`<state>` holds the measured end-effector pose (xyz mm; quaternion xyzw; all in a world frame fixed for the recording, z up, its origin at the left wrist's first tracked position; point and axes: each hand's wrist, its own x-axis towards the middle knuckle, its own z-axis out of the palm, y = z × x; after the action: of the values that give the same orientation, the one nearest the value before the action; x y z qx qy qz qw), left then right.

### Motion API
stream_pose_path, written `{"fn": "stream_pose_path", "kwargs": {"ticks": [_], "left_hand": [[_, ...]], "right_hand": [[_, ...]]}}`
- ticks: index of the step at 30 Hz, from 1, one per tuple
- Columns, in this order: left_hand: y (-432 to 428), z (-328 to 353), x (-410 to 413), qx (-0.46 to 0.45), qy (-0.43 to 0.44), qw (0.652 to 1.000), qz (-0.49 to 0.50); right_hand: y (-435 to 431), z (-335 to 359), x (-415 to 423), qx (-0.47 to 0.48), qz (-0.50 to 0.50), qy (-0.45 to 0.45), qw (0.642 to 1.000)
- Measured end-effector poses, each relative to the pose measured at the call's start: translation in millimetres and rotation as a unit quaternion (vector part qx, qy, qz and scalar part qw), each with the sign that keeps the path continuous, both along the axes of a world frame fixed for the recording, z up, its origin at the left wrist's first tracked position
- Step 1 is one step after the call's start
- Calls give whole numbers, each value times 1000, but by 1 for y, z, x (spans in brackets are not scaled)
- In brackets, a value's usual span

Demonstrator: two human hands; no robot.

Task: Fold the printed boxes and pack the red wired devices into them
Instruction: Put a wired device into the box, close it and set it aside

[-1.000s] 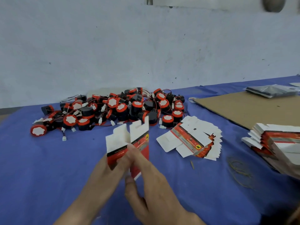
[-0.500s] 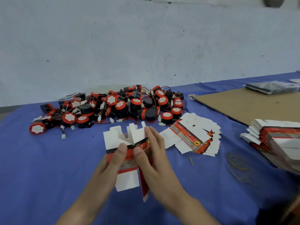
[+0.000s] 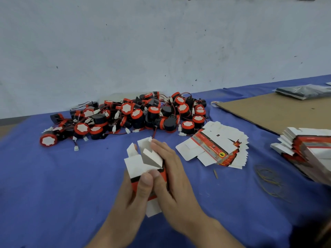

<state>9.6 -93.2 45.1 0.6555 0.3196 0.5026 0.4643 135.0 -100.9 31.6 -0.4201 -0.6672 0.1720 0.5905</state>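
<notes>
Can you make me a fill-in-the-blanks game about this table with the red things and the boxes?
1. The left hand and right hand hold a half-folded ____.
2. The devices are piled on a ____ cloth.
3. The fanned flat boxes lie to the ____ of the hands.

Missing words: box; blue; right.

box (image 3: 138, 163) white, red-black print | devices (image 3: 136, 114) red-black | tablecloth (image 3: 53, 185) blue

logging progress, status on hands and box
Left hand and right hand both grip box, flaps half folded. Devices piled behind. Nothing in the way.
</notes>
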Motion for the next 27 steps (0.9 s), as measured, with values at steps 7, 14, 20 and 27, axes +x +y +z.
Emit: {"fn": "stream_pose_path", "kwargs": {"ticks": [7,14,20,27], "left_hand": [[-1,-1,-11,-46,19,999,-10],[-2,8,-19,-26,23,999,-9],[5,11,-27,-44,-23,998,-29],[6,10,-30,-18,-11,1000,-7]], "right_hand": [[-3,-2,-4,91,-47,-58,993],[-2,-7,-6,69,-15,-62,996],[-3,-2,-3,47,21,-67,996],[-7,-2,-6,48,30,-96,994]]}}
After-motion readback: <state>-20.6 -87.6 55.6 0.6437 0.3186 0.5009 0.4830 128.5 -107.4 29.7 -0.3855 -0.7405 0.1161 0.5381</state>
